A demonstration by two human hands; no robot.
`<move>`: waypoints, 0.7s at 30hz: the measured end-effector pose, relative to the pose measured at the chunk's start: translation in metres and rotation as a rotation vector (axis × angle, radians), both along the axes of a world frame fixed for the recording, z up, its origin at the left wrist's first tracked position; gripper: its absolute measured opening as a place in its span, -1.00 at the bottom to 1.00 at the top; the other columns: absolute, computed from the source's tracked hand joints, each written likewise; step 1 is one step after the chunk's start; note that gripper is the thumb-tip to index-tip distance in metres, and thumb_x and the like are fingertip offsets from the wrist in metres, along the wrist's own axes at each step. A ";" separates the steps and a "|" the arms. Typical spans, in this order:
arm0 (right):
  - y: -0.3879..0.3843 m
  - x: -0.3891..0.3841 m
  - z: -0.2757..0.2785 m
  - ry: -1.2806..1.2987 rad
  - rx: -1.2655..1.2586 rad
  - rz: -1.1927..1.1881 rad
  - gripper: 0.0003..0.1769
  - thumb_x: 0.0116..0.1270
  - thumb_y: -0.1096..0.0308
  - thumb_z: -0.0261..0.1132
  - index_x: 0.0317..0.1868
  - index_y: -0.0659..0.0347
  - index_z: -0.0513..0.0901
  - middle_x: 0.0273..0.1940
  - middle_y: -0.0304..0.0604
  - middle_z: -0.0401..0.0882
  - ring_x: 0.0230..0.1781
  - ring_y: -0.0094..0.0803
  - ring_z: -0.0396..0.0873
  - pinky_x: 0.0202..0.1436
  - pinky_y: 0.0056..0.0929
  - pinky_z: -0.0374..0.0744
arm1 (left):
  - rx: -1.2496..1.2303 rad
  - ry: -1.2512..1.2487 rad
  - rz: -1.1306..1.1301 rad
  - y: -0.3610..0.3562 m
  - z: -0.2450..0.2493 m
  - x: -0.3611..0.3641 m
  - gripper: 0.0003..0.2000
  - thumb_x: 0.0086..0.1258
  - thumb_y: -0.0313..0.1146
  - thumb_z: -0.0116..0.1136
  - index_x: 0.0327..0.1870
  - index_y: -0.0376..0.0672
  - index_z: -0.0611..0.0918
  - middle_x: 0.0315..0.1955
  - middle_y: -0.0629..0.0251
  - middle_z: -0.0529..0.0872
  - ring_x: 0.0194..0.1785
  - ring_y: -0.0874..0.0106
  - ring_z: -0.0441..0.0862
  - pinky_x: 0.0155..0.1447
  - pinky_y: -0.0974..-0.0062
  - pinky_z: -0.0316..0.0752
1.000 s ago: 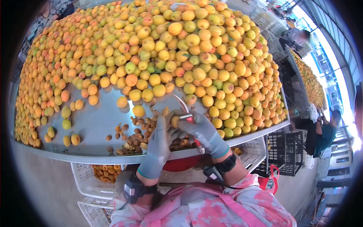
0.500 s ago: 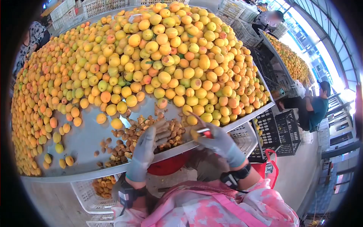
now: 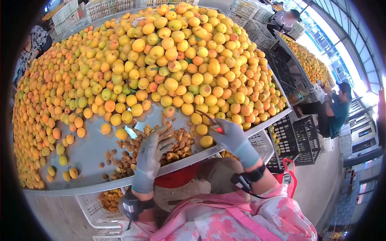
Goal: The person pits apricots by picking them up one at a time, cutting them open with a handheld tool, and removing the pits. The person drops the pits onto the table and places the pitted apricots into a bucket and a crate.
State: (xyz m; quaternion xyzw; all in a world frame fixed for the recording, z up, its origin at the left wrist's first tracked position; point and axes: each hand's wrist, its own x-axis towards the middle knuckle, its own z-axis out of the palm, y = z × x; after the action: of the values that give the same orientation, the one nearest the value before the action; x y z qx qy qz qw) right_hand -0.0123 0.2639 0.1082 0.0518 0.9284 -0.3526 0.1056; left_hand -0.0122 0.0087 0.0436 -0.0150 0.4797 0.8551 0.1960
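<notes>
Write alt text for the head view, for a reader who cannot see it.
A person's gloved right hand grips a red-handled knife beside a huge heap of apricots on a metal table, while the gloved left hand rests open on a pile of pits near the table's edge.

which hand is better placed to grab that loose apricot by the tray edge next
Probably the left hand: it is open, fingers spread over the pits. The right hand is nearer the apricot but is shut on the knife.
</notes>
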 end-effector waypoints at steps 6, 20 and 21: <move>-0.028 -0.056 -0.048 0.067 0.303 0.147 -0.57 0.22 0.14 0.30 0.01 0.18 0.51 -0.03 0.06 0.57 -0.06 0.03 0.60 -0.05 -0.12 0.58 | 0.023 -0.015 0.049 -0.003 -0.006 -0.006 -0.47 0.55 -0.01 -0.20 0.34 -0.22 0.37 0.23 0.12 0.49 0.21 0.26 0.49 0.30 0.31 0.35; -0.060 -0.050 -0.022 -0.065 -0.045 0.139 -0.55 0.24 0.27 0.33 0.11 0.19 0.46 -0.43 -0.22 0.58 -0.43 -0.37 0.59 -0.41 -0.36 0.54 | 0.010 0.024 0.067 -0.005 -0.006 -0.008 -0.49 0.52 -0.07 0.01 0.34 -0.23 0.37 0.23 0.17 0.50 0.27 0.34 0.47 0.28 0.33 0.42; -0.070 -0.046 -0.007 -0.263 -0.392 0.027 -0.56 0.25 0.30 0.34 0.11 0.20 0.46 -0.49 -0.31 0.53 -0.59 -0.51 0.52 -0.55 -0.50 0.48 | -0.019 0.037 0.063 -0.005 -0.007 -0.007 -0.49 0.51 -0.12 0.05 0.36 -0.23 0.36 0.24 0.19 0.49 0.27 0.36 0.47 0.27 0.36 0.44</move>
State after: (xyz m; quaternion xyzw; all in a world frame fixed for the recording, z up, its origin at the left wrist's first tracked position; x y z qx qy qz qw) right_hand -0.0581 0.1943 0.1012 0.0633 0.8211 -0.5147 0.2383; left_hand -0.0193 0.0040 0.0370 -0.0162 0.4908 0.8563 0.1601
